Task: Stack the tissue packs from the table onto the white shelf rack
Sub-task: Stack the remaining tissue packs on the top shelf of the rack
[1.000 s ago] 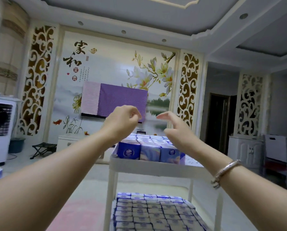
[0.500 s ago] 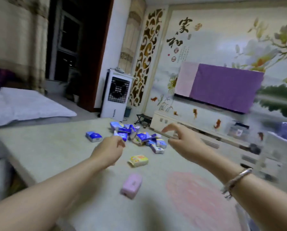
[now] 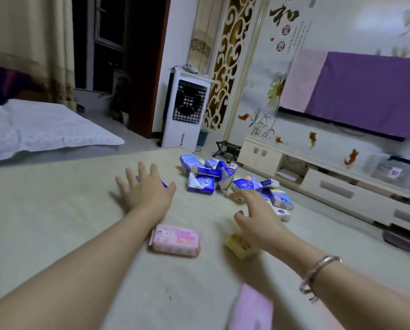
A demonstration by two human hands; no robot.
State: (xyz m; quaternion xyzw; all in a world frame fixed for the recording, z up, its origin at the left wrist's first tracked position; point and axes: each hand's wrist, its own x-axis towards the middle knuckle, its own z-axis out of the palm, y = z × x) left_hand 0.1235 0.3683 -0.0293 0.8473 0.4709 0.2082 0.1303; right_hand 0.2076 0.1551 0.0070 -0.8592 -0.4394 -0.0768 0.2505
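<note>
Head view: both hands empty, left hand [image 3: 145, 189] spread flat and right hand [image 3: 258, 211] loosely curled, reaching for the blue tissue packs [image 3: 225, 181] heaped on the table [image 3: 56, 210]; many remain unstacked, shelf rack out of view.

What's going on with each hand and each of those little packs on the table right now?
left hand: open, fingers spread over a blue pack.
right hand: open, fingers loosely curved, holding nothing.
blue tissue packs: heaped loosely on the table.
pink pack: lying flat, untouched.
yellow pack: lying under the right wrist, partly hidden.
</note>
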